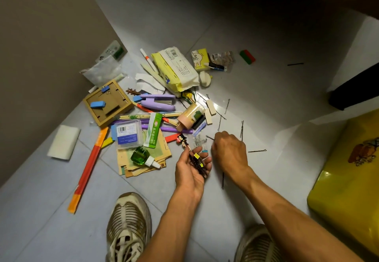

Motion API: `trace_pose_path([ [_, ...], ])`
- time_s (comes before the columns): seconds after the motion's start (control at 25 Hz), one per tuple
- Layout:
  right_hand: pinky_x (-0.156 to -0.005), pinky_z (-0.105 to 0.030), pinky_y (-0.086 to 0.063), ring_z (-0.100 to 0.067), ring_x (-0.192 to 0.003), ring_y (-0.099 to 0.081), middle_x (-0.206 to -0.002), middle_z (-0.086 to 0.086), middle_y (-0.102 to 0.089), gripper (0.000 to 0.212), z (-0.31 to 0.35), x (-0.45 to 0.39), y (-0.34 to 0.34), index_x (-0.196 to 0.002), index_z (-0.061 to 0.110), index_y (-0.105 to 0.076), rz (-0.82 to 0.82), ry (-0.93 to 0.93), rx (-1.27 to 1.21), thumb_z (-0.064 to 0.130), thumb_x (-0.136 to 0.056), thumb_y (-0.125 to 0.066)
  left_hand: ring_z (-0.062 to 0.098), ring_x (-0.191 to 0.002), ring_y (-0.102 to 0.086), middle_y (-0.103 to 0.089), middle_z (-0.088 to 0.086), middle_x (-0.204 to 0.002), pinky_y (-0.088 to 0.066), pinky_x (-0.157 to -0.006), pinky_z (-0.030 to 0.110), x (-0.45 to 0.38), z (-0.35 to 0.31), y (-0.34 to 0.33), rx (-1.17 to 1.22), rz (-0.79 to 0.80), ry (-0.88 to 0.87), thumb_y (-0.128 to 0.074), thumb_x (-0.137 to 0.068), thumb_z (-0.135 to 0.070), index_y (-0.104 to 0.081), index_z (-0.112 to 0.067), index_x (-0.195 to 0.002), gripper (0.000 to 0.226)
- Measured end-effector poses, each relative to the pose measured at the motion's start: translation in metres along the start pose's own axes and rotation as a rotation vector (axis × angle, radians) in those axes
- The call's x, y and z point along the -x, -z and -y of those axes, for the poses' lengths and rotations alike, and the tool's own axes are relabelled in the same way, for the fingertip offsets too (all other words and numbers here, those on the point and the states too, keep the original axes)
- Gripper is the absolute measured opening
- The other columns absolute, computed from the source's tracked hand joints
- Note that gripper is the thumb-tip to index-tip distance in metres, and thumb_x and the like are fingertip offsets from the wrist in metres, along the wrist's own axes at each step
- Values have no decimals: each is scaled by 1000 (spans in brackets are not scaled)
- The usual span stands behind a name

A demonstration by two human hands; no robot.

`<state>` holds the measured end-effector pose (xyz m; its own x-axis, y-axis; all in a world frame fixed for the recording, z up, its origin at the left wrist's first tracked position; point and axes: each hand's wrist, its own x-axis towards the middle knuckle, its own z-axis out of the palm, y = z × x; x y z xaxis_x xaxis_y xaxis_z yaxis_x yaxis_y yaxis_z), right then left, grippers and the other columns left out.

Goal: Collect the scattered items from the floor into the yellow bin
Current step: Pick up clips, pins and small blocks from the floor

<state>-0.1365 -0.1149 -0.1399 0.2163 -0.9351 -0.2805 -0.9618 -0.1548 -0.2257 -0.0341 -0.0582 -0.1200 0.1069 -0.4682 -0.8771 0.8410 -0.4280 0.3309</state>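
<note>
— Yellow bin point(346, 171) at far right on the floor point(266, 77), printed picture, wording unreadable.
— Left hand point(192, 171)?
— Palm up, fingers curled under dark hairpins point(198, 164).
— Right hand point(229, 151)?
— Fingers pinching one hairpin point(209, 137). Barcodes visible, text illegible.

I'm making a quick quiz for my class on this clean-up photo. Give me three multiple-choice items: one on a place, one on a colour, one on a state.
1. Where is the yellow bin?
A. at the right edge
B. against the left wall
C. behind the pile

2. What colour is the stapler?
A. red
B. purple
C. black

3. What is the left hand doing?
A. lying flat on the floor
B. cradling hairpins, palm up
C. gripping the stapler

Answers: 1 A, it sits right of the right hand; 2 B, its body is lilac; 3 B, dark pins lie across the fingers.
</note>
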Motion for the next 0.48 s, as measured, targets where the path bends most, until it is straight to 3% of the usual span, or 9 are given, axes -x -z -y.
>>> trace_pose_path([
  [0.08, -62, -32, -47, -23, -71, -57, -86, -6, -65, 14, -5, -2, 7, -88, 13, -61, 21, -103, -137, 24, -90, -54, 23, -68, -64, -68, 11, -78, -49, -64, 31, -1, 2, 0, -11, -4, 2, -43, -100, -37, -65, -4, -103, 40],
  [0.16, -57, -29, -47, -16, -65, -58, -73, 4, -65, 11, -6, 13, 16, -76, 23, -62, 72, -187, -465, 33, -81, -62, 24, -70, -66, -69, 12, -78, -51, -64, 32, 0, 7, -5, -5, 13, 15, -43, -100, -37, -65, -6, -100, 38],
  [0.24, -58, -29, -51, -8, -67, -61, -73, 12, -66, 14, -10, 39, 23, -76, 29, -66, 73, -136, -628, 43, -78, -64, 27, -73, -68, -69, 15, -81, -55, -65, 35, 0, 12, -13, 32, 31, 7, -42, -101, -38, -63, -5, -101, 39],
  [0.36, -74, -30, -50, -17, -92, -62, -106, 3, -65, 21, -55, 57, 22, -110, 24, -68, -107, -211, -343, 33, -93, -60, 24, -70, -67, -69, 13, -79, -51, -67, 33, 2, 18, -20, 21, 21, -10, -41, -101, -38, -64, -7, -107, 39],
  [0.48, -72, -32, -45, -25, -94, -57, -108, -5, -58, 20, -89, 51, 17, -109, 13, -65, -64, -299, -95, 26, -99, -54, 22, -67, -66, -70, 11, -76, -49, -66, 32, 5, 18, -21, -12, 10, -11, -44, -99, -38, -65, -4, -108, 41],
])
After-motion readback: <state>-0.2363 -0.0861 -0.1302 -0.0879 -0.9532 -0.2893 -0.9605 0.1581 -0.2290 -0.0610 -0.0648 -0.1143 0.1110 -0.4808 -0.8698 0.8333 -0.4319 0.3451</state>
